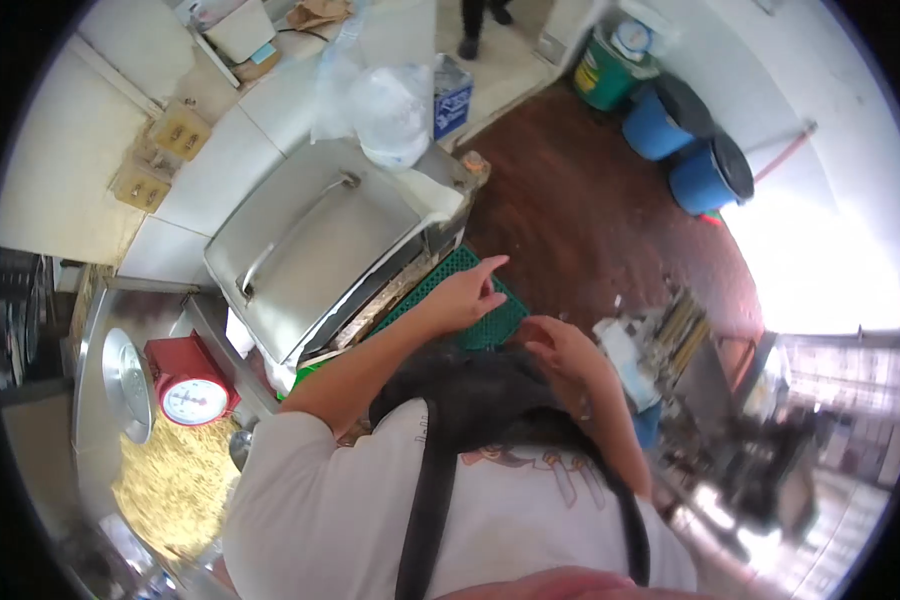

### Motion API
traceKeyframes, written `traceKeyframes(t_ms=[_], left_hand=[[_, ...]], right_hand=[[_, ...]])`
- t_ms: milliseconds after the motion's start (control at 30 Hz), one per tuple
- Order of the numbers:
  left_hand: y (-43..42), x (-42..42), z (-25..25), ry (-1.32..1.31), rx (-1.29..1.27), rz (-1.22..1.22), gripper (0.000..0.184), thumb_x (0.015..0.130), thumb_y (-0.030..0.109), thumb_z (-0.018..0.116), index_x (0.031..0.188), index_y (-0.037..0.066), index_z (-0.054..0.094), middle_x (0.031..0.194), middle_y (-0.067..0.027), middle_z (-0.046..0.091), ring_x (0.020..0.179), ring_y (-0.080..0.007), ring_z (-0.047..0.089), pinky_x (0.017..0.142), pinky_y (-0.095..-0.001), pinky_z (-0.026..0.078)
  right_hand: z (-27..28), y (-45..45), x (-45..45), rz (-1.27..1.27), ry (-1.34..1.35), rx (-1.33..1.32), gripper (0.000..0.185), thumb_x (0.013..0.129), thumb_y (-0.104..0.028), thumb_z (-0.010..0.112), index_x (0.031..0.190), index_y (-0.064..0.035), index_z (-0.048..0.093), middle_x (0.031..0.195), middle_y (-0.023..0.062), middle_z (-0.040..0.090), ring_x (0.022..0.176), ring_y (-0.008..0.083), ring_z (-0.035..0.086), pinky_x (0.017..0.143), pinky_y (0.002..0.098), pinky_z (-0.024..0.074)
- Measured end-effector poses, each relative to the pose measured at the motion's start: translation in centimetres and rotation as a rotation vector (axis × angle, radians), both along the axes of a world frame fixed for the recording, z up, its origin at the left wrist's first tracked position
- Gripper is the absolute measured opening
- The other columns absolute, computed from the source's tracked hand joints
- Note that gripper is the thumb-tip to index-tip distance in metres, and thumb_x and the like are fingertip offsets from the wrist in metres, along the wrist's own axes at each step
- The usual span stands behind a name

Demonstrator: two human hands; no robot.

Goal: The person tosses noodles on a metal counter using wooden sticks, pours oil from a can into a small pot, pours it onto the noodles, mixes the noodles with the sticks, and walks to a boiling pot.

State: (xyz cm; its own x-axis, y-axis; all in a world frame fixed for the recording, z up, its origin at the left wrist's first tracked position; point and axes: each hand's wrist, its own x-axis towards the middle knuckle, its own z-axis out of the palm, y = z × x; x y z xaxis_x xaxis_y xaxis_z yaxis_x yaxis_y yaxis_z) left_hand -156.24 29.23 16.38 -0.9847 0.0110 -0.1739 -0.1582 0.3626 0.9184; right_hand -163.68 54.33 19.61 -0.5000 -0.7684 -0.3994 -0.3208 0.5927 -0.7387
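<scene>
My left hand (465, 298) reaches forward over a green perforated plastic crate (497, 326), index finger stretched out and the others partly curled. Nothing shows in its grasp. My right hand (558, 345) hovers in front of the black apron (470, 385), right of the crate, with loosely bent fingers spread apart and no object visible in them. To the left of my left hand lies a large stainless steel lid (355, 245) with a long bar handle (288, 235). I cannot tell whether either hand touches the crate.
A red dial scale (192, 385) stands at the left beside a heap of yellowish shredded food (175, 490). A bulky clear plastic bag (390, 110) rests behind the lid. Blue barrels (660, 120) and a green bin (605, 70) line the far wall. Blurred machinery (660, 350) occupies the right. A person's legs (473, 25) appear at the doorway.
</scene>
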Motion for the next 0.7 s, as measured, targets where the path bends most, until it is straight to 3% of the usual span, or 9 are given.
traceKeyframes(t_ms=[133, 300, 433, 533, 700], left_hand=[[-1.3, -9.3, 1.4, 0.038, -0.05, 0.06, 0.066, 0.093, 0.022, 0.068, 0.15, 0.01, 0.038, 0.088, -0.0125, 0.065, 0.08, -0.0285, 0.064, 0.076, -0.0394, 0.051], [-1.3, -16.9, -4.1, 0.014, -0.039, 0.305, 0.066, 0.093, 0.021, 0.069, 0.15, 0.011, 0.038, 0.088, -0.0122, 0.066, 0.08, -0.0265, 0.064, 0.075, -0.0383, 0.05], [-0.4, -20.4, -4.0, -0.074, -0.037, 0.475, 0.067, 0.093, 0.019, 0.069, 0.151, 0.009, 0.036, 0.089, -0.01, 0.065, 0.079, -0.0222, 0.063, 0.074, -0.0359, 0.05], [-0.1, -24.2, -5.0, -0.117, 0.065, 0.621, 0.067, 0.09, 0.02, 0.071, 0.148, 0.005, 0.04, 0.093, -0.0124, 0.069, 0.082, -0.0271, 0.067, 0.078, -0.038, 0.052], [-3.0, -32.0, -8.3, -0.135, 0.234, 0.774, 0.064, 0.092, 0.02, 0.071, 0.146, 0.003, 0.041, 0.101, -0.01, 0.067, 0.082, -0.0155, 0.061, 0.074, -0.032, 0.053]], right_hand=[[-0.4, -0.2, -10.6, 0.024, -0.002, 0.026, 0.044, 0.091, -0.015, 0.068, 0.133, -0.0041, 0.057, 0.104, 0.0158, 0.069, 0.095, 0.0299, 0.067, 0.085, 0.0396, 0.0526], [0.6, -1.9, -25.1, 0.18, 0.017, 0.017, 0.043, 0.092, -0.014, 0.068, 0.132, -0.0038, 0.057, 0.102, 0.015, 0.069, 0.092, 0.0288, 0.067, 0.083, 0.0383, 0.0527], [2.6, -6.1, -35.2, 0.345, 0.008, -0.027, 0.042, 0.092, -0.014, 0.067, 0.131, -0.0034, 0.058, 0.103, 0.014, 0.069, 0.093, 0.0259, 0.067, 0.085, 0.0369, 0.0525], [2.8, -10.1, -41.1, 0.501, 0.028, -0.078, 0.042, 0.092, -0.014, 0.067, 0.132, -0.0037, 0.058, 0.103, 0.0132, 0.068, 0.094, 0.0249, 0.066, 0.086, 0.0364, 0.0525], [2.5, -17.4, -48.7, 0.618, 0.006, -0.101, 0.041, 0.093, -0.014, 0.066, 0.132, -0.0045, 0.058, 0.102, 0.0121, 0.068, 0.093, 0.0246, 0.066, 0.085, 0.0364, 0.0531]])
